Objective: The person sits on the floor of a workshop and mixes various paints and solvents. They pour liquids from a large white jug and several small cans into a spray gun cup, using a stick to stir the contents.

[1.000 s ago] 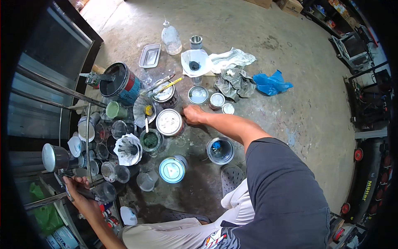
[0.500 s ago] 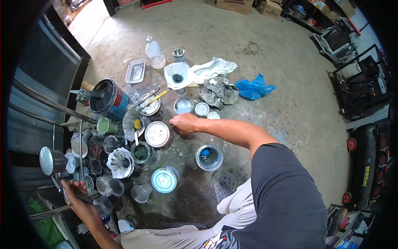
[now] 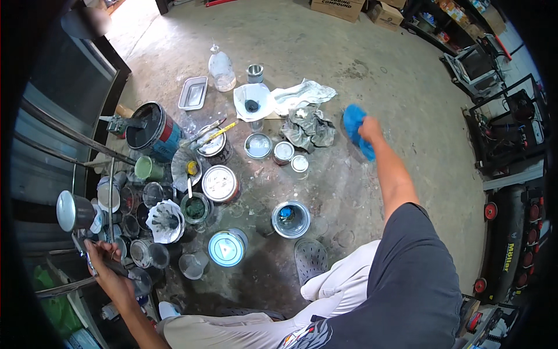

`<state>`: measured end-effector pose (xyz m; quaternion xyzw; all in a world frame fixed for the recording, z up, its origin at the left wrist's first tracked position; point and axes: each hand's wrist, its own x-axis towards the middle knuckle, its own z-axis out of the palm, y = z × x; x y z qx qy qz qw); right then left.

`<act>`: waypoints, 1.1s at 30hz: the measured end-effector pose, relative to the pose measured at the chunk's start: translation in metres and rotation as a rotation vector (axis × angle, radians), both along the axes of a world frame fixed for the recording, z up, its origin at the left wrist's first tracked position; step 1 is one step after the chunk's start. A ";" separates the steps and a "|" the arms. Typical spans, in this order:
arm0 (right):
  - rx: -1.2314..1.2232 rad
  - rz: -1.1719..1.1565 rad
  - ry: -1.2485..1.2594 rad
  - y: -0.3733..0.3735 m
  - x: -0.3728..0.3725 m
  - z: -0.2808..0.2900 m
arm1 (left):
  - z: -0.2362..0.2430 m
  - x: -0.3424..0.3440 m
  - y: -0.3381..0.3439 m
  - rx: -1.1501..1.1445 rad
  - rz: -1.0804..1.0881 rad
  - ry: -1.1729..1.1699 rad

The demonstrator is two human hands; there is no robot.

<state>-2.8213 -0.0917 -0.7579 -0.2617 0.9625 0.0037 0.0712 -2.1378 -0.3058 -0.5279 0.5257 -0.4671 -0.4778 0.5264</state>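
Observation:
My left hand [image 3: 108, 266] grips a metal spray gun [image 3: 87, 259] with a silver cup [image 3: 74, 211] on top, beside the metal rack at left. My right hand [image 3: 370, 128] is closed on a crumpled blue plastic piece [image 3: 356, 122] at the right of the grey rag [image 3: 308, 128]. Between my hands stand lidded paint cans [image 3: 220, 184], a blue-lidded can [image 3: 226, 248], a cup with a blue item inside [image 3: 290, 220], a jar of dark green liquid [image 3: 195, 207] and several used cups and paper filters [image 3: 165, 224].
A metal railing [image 3: 110, 174] and glass door are at left, beside a large paint bucket [image 3: 150, 134]. A plastic bottle [image 3: 222, 70], tray [image 3: 193, 93] and white cloth [image 3: 302, 96] lie farther back. Cardboard boxes [image 3: 386, 16], shelves [image 3: 442, 29] and a black compressor [image 3: 511, 244] line the far and right sides.
My right hand has moved from beside the white-lidded can up and right onto the blue plastic, which is now bunched in it. My left hand still holds the spray gun.

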 end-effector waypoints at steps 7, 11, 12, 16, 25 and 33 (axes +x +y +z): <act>-0.527 0.571 0.499 -0.063 0.066 0.013 | 0.002 -0.009 0.001 0.029 0.002 0.063; -0.204 0.611 -0.462 -0.066 0.123 -0.019 | 0.008 -0.006 0.007 0.004 -0.059 0.056; -0.124 0.582 -0.572 -0.060 0.136 -0.029 | 0.009 -0.006 0.007 0.000 -0.076 0.059; -0.147 0.574 -0.420 -0.038 0.173 -0.049 | 0.014 -0.007 0.011 0.016 -0.101 0.096; 0.029 0.408 -0.406 -0.062 0.188 -0.034 | 0.021 -0.004 0.020 -0.039 -0.031 0.019; -0.003 0.508 -0.335 -0.060 0.196 -0.026 | 0.021 -0.008 0.019 -0.042 -0.040 0.028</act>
